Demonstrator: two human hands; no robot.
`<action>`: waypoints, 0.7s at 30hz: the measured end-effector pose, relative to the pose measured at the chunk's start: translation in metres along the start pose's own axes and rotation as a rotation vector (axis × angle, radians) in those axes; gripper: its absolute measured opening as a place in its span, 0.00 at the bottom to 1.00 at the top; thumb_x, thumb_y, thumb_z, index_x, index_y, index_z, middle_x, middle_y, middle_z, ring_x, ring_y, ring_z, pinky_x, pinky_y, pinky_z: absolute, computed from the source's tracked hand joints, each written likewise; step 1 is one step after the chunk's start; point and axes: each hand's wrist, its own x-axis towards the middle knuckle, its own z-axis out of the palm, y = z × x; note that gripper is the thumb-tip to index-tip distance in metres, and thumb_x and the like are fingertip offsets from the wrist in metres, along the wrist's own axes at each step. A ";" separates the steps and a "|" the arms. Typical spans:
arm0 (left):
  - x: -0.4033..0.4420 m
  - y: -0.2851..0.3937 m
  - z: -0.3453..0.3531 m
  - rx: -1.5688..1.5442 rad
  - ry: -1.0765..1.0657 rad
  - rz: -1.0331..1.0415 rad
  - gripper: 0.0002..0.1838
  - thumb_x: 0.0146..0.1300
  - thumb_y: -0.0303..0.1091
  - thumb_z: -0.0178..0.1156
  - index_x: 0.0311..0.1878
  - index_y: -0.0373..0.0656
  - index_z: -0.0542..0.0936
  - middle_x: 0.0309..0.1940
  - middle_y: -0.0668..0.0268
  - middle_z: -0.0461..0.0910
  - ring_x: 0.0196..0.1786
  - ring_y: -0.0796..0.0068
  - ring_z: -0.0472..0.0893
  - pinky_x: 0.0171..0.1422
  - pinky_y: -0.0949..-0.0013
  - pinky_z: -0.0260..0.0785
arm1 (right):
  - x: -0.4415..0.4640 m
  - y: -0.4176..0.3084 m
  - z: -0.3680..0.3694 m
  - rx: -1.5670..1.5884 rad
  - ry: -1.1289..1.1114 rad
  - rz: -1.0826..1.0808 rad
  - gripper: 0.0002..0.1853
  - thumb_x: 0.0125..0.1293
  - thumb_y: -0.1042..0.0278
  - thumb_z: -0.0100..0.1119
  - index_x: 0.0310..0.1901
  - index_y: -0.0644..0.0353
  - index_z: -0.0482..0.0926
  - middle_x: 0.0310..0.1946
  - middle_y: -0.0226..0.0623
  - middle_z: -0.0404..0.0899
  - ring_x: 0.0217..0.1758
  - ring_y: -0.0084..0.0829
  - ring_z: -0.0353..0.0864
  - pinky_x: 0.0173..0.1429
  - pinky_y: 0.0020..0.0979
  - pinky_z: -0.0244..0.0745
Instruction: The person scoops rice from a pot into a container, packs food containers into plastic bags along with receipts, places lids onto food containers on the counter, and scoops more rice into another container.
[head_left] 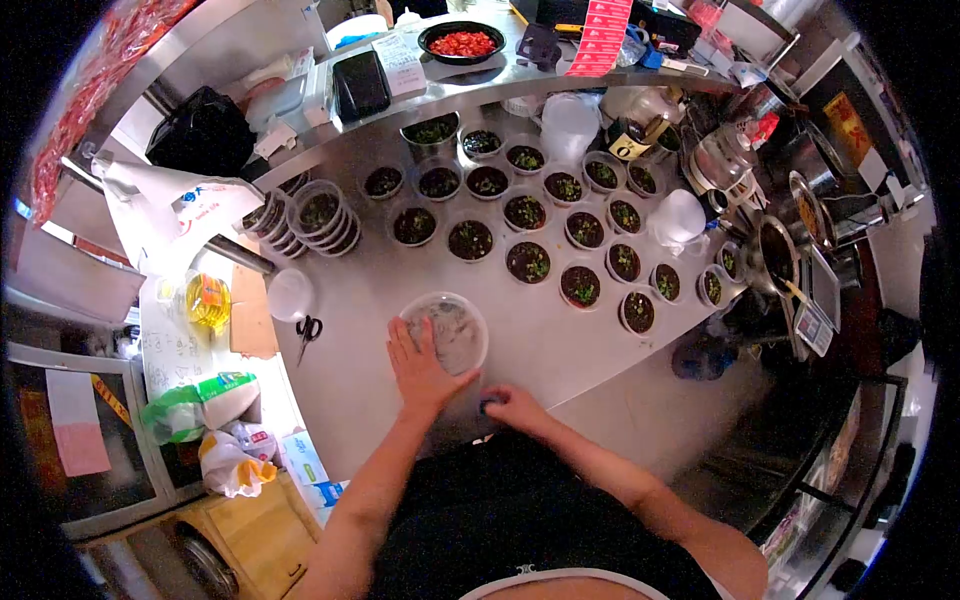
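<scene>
My left hand (422,375) lies with its fingers stretched over the left side of a round, clear plastic container (458,330), its thumb apart. The contents look greyish and blurred through the plastic. Close to my body at the table's front edge, my right hand (515,408) is closed around something small and dark, mostly hidden by the fingers. Black-handled scissors (309,330) lie to the left, beside a white round lid or tub (290,295). Beyond my hands stand several clear cups of small green seedlings in dark soil, one nearest the container (470,239).
Stacked seedling cups (323,215) stand at the left back. Across the back runs a raised shelf with a black bowl of chopped red food (461,43). Pots (778,250) crowd the right side. An oil bottle (208,302) stands far left.
</scene>
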 end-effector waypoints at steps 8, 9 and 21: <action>-0.052 0.025 -0.041 0.043 -0.550 -0.121 0.50 0.45 0.53 0.67 0.70 0.49 0.55 0.69 0.39 0.43 0.71 0.36 0.42 0.72 0.43 0.37 | 0.103 -0.064 -0.045 0.146 0.389 -0.210 0.21 0.51 0.62 0.62 0.47 0.61 0.77 0.31 0.41 0.80 0.33 0.27 0.79 0.37 0.30 0.75; -0.030 -0.001 -0.026 0.038 -0.466 0.050 0.52 0.40 0.54 0.70 0.70 0.52 0.56 0.70 0.41 0.43 0.72 0.37 0.40 0.73 0.44 0.37 | 0.118 -0.073 -0.043 0.115 0.380 -0.236 0.21 0.52 0.61 0.62 0.48 0.61 0.76 0.31 0.40 0.80 0.33 0.26 0.78 0.36 0.30 0.75; 0.031 -0.021 0.016 0.056 0.074 0.016 0.63 0.33 0.69 0.67 0.70 0.45 0.53 0.71 0.44 0.42 0.73 0.42 0.44 0.72 0.44 0.40 | 0.013 -0.032 -0.005 -0.313 -0.419 -0.118 0.23 0.57 0.70 0.58 0.57 0.59 0.73 0.46 0.34 0.78 0.48 0.26 0.74 0.55 0.30 0.69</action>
